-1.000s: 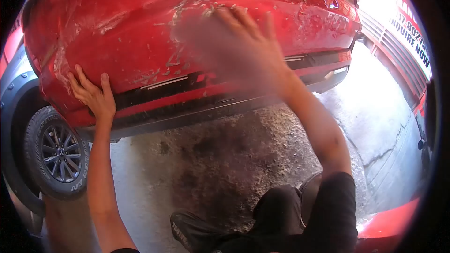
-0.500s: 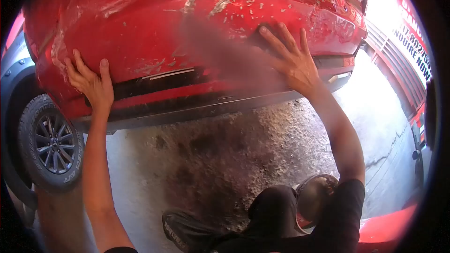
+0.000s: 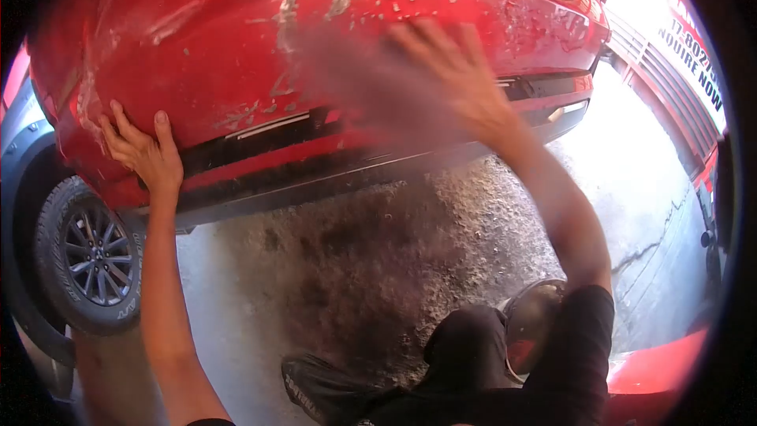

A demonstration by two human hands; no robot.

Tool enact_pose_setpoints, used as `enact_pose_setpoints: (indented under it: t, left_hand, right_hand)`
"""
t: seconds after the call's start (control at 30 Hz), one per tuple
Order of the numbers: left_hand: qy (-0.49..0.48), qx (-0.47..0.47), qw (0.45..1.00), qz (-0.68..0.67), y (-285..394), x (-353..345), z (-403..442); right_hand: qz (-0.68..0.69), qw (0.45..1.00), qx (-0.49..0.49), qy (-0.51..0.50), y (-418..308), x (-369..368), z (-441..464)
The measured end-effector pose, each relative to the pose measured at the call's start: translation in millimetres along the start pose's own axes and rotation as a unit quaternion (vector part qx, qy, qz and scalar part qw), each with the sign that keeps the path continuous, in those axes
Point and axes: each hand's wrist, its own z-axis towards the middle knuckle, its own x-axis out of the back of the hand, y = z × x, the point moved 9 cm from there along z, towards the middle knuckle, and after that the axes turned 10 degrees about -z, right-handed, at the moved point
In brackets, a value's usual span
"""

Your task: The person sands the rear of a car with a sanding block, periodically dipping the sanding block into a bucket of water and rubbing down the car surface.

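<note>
A red car bumper fills the upper view, its paint scuffed and flaking in pale patches. My left hand rests against its lower left part with the fingers spread. On the right side, my right hand lies over the bumper, fingers stretched out and blurred by motion. Whether anything is under that palm cannot be made out. Beneath the hands runs a black trim strip with a pale line along it. A hazy smudge covers the middle of the view and hides part of the bumper.
A wheel of another vehicle stands at the left. Rough, stained concrete floor lies below, near my dark-clothed legs. A round container sits beside my right knee. A lettered sign and a slatted red grille are at the right.
My right hand has slid left across the bumper and is now more blurred. My left hand keeps its place on the bumper, while the whole view has shifted slightly.
</note>
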Motion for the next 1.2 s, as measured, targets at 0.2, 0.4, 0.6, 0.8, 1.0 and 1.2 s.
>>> enact_pose_setpoints:
  t: [0.2,0.4,0.6,0.8,1.0,1.2]
  left_hand:
    - [-0.010,-0.002,1.000,0.006,-3.9,-0.2,-4.8]
    - [-0.010,0.011,1.000,0.009,-4.1,-3.5,-1.2]
    - [-0.012,0.008,1.000,0.004,-1.8,-0.7,-3.5]
    - [0.000,-0.016,1.000,0.016,0.2,-1.4,1.5]
    - [-0.005,-0.016,1.000,0.010,-0.9,0.6,-4.2]
    - [0.002,0.002,1.000,0.000,-1.4,0.1,1.8]
  right_hand:
    - [0.028,0.999,0.021,0.016,-9.9,10.5,14.1]
    - [0.024,0.998,0.057,0.006,-16.0,0.1,12.2]
    - [0.007,0.996,0.091,0.001,-11.9,7.0,9.6]
    - [0.019,0.994,0.106,0.009,-31.3,3.4,27.2]
    - [0.025,0.991,0.129,-0.003,-17.5,4.2,14.8]
    - [-0.005,0.993,0.122,-0.001,-4.9,3.5,5.0]
